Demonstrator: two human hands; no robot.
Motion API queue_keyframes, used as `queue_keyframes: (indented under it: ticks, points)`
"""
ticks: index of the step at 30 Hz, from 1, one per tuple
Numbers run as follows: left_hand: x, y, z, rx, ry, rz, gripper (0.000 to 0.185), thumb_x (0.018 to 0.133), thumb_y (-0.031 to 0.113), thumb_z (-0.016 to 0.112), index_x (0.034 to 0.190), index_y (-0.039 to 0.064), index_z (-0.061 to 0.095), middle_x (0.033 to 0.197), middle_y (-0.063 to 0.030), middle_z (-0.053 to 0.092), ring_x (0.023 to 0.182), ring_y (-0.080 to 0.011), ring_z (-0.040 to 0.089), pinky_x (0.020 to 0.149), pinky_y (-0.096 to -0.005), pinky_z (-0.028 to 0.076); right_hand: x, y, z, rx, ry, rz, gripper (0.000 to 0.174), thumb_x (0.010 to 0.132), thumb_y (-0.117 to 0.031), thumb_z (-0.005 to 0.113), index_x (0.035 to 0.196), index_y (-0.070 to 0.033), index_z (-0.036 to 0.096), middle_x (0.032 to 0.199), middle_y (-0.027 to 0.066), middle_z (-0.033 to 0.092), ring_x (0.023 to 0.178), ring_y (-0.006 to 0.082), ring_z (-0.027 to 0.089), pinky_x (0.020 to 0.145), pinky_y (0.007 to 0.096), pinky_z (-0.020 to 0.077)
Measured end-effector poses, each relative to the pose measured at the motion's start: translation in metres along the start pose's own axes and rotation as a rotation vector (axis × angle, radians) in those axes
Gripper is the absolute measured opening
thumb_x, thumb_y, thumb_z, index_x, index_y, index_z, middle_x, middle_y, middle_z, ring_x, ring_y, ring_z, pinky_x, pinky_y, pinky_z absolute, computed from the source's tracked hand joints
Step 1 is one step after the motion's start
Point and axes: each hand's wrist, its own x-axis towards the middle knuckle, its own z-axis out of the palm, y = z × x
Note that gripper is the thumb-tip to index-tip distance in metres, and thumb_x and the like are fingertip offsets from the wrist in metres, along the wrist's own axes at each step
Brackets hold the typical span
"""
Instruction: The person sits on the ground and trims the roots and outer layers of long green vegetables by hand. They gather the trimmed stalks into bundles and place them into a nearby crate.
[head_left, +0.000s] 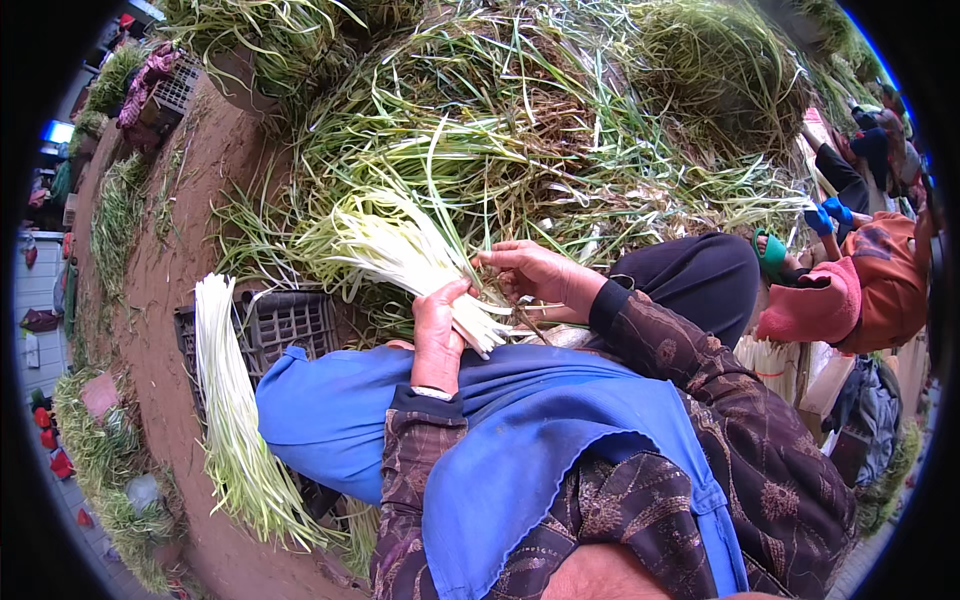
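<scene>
My left hand is closed around the white stem ends of a bunch of garlic chives, above my lap with its blue apron. Close by on the right, my right hand pinches a thin green stalk between thumb and fingers at the bunch's edge. The bunch's pale leaves fan out towards the upper left. A long bundle of cleaned white and pale green stalks lies to my left across a dark plastic crate.
A large heap of loose green stalks fills the ground before me. Another stalk pile stands at upper right. On the right sits a co-worker in an orange top and blue gloves. Bare brown ground runs along the left, with more stalk piles.
</scene>
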Motion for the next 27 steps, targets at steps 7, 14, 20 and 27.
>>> queue_keyframes:
  ticks: [7,14,20,27]
  points:
    - [0.001,-0.001,-0.003,-0.04,-0.008,-0.049,0.033,0.078,-0.007,0.065,0.111,-0.01,0.061,0.097,-0.0138,0.067,0.079,-0.0234,0.066,0.073,-0.0346,0.055,-0.003,0.007,0.003,-0.279,0.006,-0.07,0.023,0.082,-0.022,0.075,0.09,-0.004,0.063,0.072,-0.0009,0.058,0.06,0.008,0.053,0.053,0.0242,0.0425]
    - [-0.006,0.0,0.007,0.097,0.007,-0.03,0.031,0.076,-0.009,0.068,0.106,-0.01,0.063,0.094,-0.0138,0.068,0.079,-0.024,0.067,0.073,-0.0365,0.055,0.007,0.023,0.004,-0.3,0.157,-0.154,0.016,0.079,-0.011,0.068,0.084,0.001,0.059,0.068,0.0034,0.057,0.056,0.0106,0.054,0.048,0.028,0.0419]
    - [-0.004,0.0,0.008,0.027,0.06,0.049,0.02,0.076,-0.008,0.068,0.095,-0.009,0.063,0.083,-0.013,0.065,0.063,-0.0217,0.063,0.064,-0.0336,0.054,0.0,0.018,0.006,-0.152,0.313,-0.17,0.012,0.08,-0.007,0.067,0.087,0.001,0.06,0.068,0.0055,0.061,0.056,0.0152,0.059,0.051,0.0274,0.0477]
    - [0.003,0.008,0.008,-0.148,0.086,0.03,0.025,0.075,-0.005,0.069,0.098,-0.009,0.06,0.083,-0.0129,0.063,0.068,-0.0226,0.064,0.064,-0.0352,0.056,-0.021,-0.012,-0.028,-0.066,0.305,-0.229,0.014,0.08,0.0,0.065,0.092,0.002,0.058,0.079,0.0086,0.063,0.065,0.0181,0.066,0.062,0.0319,0.0599]
